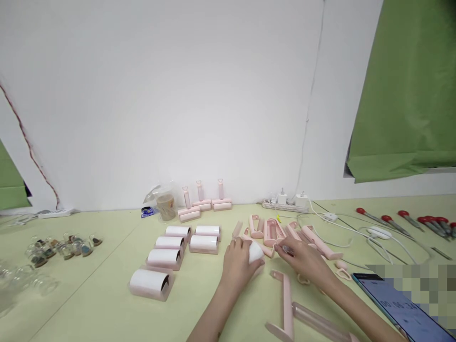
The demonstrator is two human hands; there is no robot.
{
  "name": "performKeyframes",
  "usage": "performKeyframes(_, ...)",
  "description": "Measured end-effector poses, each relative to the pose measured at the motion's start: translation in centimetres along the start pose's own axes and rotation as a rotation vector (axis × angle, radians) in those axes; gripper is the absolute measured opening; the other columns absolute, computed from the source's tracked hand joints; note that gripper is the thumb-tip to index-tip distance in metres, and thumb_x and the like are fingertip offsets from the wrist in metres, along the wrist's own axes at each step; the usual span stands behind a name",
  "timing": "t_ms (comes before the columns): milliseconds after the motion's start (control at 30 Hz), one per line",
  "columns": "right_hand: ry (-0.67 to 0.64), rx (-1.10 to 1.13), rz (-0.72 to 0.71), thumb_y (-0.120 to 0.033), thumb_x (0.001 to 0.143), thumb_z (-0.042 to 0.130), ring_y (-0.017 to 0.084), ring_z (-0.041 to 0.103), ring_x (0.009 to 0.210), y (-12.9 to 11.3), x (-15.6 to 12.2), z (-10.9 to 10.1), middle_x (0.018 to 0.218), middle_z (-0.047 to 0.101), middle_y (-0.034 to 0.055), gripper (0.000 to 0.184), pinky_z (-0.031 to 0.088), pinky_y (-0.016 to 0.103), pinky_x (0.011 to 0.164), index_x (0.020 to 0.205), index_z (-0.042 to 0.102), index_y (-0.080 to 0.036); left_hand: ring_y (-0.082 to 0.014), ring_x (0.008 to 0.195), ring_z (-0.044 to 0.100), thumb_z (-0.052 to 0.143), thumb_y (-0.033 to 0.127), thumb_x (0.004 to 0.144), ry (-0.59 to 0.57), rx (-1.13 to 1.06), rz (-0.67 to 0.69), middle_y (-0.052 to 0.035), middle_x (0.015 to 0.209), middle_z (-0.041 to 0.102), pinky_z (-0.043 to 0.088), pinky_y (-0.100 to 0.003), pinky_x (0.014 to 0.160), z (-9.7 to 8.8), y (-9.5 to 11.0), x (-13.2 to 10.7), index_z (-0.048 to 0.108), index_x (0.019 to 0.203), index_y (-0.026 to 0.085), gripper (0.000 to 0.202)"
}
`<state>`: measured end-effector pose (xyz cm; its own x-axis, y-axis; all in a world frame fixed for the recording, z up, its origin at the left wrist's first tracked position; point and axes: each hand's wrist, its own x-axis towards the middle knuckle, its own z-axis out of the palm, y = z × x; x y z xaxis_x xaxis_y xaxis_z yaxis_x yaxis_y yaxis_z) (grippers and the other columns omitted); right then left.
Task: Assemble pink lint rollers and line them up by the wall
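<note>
Left hand (237, 263) is holding a white roll (255, 252); right hand (302, 259) is curling, its hold unclear. Far, three rollers (203, 205) are standing assembled; pink parts (287, 304) are lying loose.

This looks like a small workshop, with white rolls (148, 281) and loose pink frames (287, 304) grouped on a worktable (103, 304).

room — between white rolls (164, 257) and left hand (238, 262) | obstacles rightward — pink frame (287, 304), phone (394, 304)

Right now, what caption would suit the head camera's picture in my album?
Left hand around a white roll, right hand among pink parts, over a pale green table.
</note>
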<state>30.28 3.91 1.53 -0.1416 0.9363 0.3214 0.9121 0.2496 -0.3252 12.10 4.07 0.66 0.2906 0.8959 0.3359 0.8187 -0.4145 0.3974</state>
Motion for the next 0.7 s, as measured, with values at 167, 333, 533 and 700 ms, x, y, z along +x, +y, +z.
performKeyframes(167,0.043,0.062,0.019,-0.041,0.085,0.034,0.018,0.055,0.055,0.4,-1.6,0.0,0.055,0.059,0.0000,0.036,0.033,0.023,0.048,0.066,0.058,-0.023,-0.0355,0.096,0.048,0.060,0.032,0.070,-0.033,0.103,-0.033,-0.0186,0.103,0.055,0.040,-0.045,0.077,0.9,1.4,1.1,0.056,0.104,0.010,0.040)
performKeyframes(333,0.051,0.109,-0.007,-0.038,0.084,0.037,0.018,0.057,0.060,0.1,-2.0,0.4,0.066,0.064,0.0001,0.031,0.035,0.024,0.051,0.066,0.057,-0.023,-0.0369,0.096,0.048,0.055,0.032,0.075,-0.079,0.147,-0.095,-0.0222,0.109,0.051,0.040,-0.046,0.076,2.5,1.0,0.6,0.049,0.114,0.007,0.047)
performKeyframes(533,-0.137,0.150,-0.065,-0.040,0.083,0.038,0.018,0.056,0.062,0.4,-2.5,0.1,0.068,0.062,0.0011,0.031,0.034,0.025,0.053,0.064,0.056,-0.022,-0.0304,0.099,0.047,0.053,0.030,0.076,-0.151,0.131,-0.015,-0.0122,0.107,0.057,0.038,-0.041,0.084,0.5,-2.0,-2.7,0.047,0.119,0.017,0.045)
performKeyframes(700,-0.318,-0.046,0.030,-0.043,0.059,0.064,0.023,0.055,0.061,1.2,-3.5,-0.1,0.066,0.061,0.0025,0.021,0.025,0.026,0.048,0.062,0.058,-0.022,-0.0340,0.121,0.027,0.047,0.023,0.078,-0.077,0.226,-0.159,-0.0096,0.132,0.037,0.022,-0.053,0.095,-2.6,-8.4,-4.8,0.051,0.114,0.028,0.036)
